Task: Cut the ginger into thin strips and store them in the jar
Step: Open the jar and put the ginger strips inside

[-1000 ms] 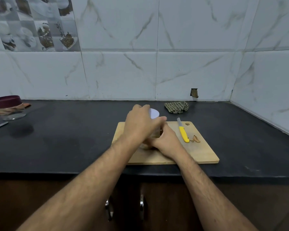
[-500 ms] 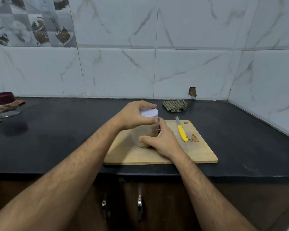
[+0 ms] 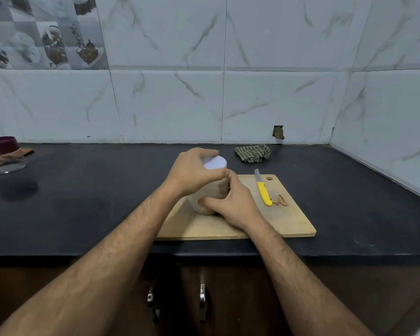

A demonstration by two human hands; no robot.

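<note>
Head view: jar (image 3: 207, 202) stands on the cutting board (image 3: 289, 221), near its left half. Left hand (image 3: 192, 173) sits over the white lid (image 3: 215, 162), fingers curled round its rim. Right hand (image 3: 230, 204) wraps the jar's body from the right, fingers clamped on it, thumb up near the lid. Pale contents show through the jar wall; too blurred to tell strips.

Versus one second ago: left hand has rotated back, so more of the lid top shows; right hand holds the same grip on the jar.

Edges and room: board's near edge lies close to the counter (image 3: 83, 214) front edge. Bare dark counter extends left of the left hand and right of the board.

Around: yellow-handled knife (image 3: 263, 192) lies on the board just right of the right hand, blade pointing away. Ginger scraps (image 3: 281, 201) touch the handle's near end. Checked cloth (image 3: 252, 154) lies beyond the fingers, by the wall. Dark-lidded container (image 3: 3, 154) stands far left.
</note>
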